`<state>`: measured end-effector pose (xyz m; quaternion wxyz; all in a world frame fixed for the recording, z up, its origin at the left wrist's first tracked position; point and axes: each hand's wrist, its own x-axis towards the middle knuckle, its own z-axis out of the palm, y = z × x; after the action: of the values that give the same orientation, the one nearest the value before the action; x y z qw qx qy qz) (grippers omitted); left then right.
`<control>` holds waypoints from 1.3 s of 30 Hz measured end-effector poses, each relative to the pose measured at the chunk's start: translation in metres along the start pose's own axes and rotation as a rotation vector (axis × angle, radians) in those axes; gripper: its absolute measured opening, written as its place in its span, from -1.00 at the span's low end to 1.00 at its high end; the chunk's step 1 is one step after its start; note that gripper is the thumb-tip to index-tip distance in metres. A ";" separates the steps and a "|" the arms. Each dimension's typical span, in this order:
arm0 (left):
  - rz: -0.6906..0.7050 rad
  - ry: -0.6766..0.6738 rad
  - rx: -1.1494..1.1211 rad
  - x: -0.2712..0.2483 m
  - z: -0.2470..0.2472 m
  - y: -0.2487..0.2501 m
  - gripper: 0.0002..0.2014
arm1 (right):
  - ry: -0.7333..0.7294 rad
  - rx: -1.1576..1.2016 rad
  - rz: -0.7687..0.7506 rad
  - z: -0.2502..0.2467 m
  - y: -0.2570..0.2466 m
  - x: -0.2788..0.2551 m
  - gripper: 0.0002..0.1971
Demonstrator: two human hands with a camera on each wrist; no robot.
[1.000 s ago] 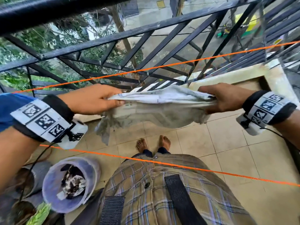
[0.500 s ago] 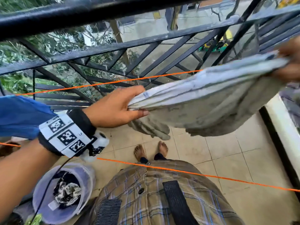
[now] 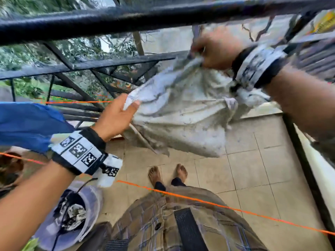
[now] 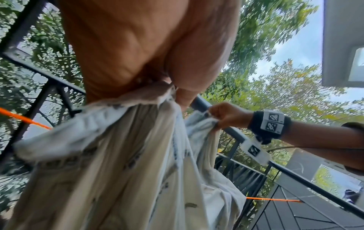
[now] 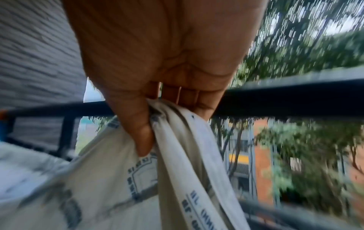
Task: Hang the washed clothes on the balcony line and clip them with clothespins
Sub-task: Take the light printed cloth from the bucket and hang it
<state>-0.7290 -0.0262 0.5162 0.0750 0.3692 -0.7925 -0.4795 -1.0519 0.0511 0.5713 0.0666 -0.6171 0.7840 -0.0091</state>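
A pale grey-white printed cloth (image 3: 183,113) hangs stretched between both hands in front of the black balcony railing (image 3: 126,17). My left hand (image 3: 125,109) pinches its lower left corner, thumb on top. My right hand (image 3: 204,55) grips the bunched upper right end, raised close to the railing's top bar. In the left wrist view the cloth (image 4: 122,163) drapes down from my left hand (image 4: 173,91), and the right hand (image 4: 220,118) holds its far end. The right wrist view shows thumb and fingers (image 5: 143,137) curled round gathered cloth (image 5: 177,155). The far orange line (image 3: 76,102) runs behind the cloth.
A blue garment (image 3: 27,124) hangs on the far line at left. A second orange line (image 3: 217,205) crosses near my waist. A lavender bucket (image 3: 90,205) with more laundry stands on the tiled floor at lower left. A low wall (image 3: 319,171) bounds the right side.
Both hands have swung the cloth up and to the right. The right hand rose from waist height to near the railing's top bar; the left followed, and the cloth now slopes upward to the right.
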 end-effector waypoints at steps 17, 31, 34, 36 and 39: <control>-0.177 0.028 0.209 0.050 0.006 -0.033 -0.60 | 0.392 0.499 0.579 0.137 0.039 -0.128 -0.81; -0.178 0.074 0.275 0.076 0.004 -0.024 -0.55 | 0.173 1.038 1.405 0.243 0.102 -0.185 0.11; -0.174 0.074 0.287 0.078 0.005 -0.026 -0.50 | 0.268 1.178 1.404 0.241 0.103 -0.165 -0.35; -0.184 0.070 0.284 0.078 0.006 -0.025 -0.50 | 0.368 1.163 1.381 0.231 0.105 -0.160 -0.83; -0.198 0.085 0.248 0.076 0.008 -0.026 -0.51 | 0.472 0.996 1.359 0.221 0.114 -0.177 -0.78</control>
<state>-0.7740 -0.0772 0.4729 0.0148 0.4717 -0.8016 -0.3671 -1.0960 0.2645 0.3574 0.1553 0.1027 0.8803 -0.4363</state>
